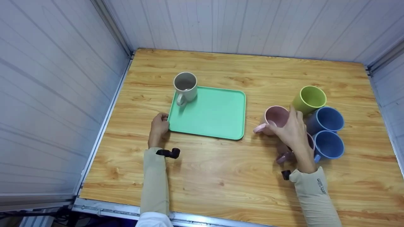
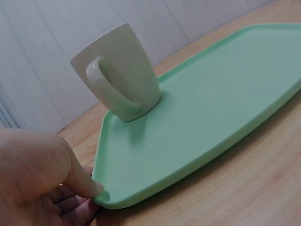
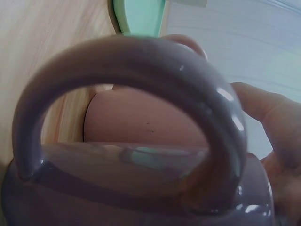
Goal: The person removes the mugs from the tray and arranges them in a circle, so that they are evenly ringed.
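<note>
My left hand [image 1: 159, 127] pinches the near left corner of a green tray [image 1: 214, 113]; in the left wrist view the thumb lies on the rim and the fingers curl beside and under it. A light grey mug [image 1: 189, 94] stands upright on the tray's far left corner, handle towards me. On the right, my right hand [image 1: 293, 130] grips a pink mug [image 1: 268, 121] by its rim, the thumb near the handle. Under the wrist stands a mauve mug [image 3: 141, 188], partly hidden in the head view; its handle fills the right wrist view.
A yellow-green mug [image 1: 301, 102] stands behind the right hand. Two blue mugs [image 1: 329, 118] are close together to its right, beside the mauve mug. White panel walls [image 1: 221, 28] border the wooden table [image 1: 214, 176] at the back and sides.
</note>
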Demonstrator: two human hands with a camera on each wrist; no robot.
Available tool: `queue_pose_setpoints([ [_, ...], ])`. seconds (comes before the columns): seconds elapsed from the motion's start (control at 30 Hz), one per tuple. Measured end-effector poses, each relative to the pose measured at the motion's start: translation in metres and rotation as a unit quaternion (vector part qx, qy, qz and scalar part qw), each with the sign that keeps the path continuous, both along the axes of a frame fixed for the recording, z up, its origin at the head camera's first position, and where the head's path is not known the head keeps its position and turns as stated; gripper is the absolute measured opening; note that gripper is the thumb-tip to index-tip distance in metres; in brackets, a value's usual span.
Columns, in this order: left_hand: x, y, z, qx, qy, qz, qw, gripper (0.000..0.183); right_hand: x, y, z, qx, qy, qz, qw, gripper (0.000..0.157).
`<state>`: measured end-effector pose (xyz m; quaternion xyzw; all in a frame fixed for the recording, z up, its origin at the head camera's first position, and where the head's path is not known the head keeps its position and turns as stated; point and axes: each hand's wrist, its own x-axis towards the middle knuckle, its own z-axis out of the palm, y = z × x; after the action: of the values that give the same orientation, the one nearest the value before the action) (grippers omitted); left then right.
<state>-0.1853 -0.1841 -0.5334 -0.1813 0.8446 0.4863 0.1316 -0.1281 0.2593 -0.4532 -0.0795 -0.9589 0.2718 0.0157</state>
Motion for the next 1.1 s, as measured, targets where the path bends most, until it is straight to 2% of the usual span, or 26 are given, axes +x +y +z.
queue_pose_setpoints([
  [0.27,0.0001,0.0015,-0.0007,-0.003,0.001,-0.001,1.0000,0.041,0.0018,0.0030,0.0031,0.008,-0.022,0.003,1.000,0.107],
  [1.1,-0.0012,0.0008,-0.0001,0.017,-0.003,0.018,0.9997,0.042,0.0074,0.0037,0.0003,0.015,0.003,0.003,1.000,0.105],
])
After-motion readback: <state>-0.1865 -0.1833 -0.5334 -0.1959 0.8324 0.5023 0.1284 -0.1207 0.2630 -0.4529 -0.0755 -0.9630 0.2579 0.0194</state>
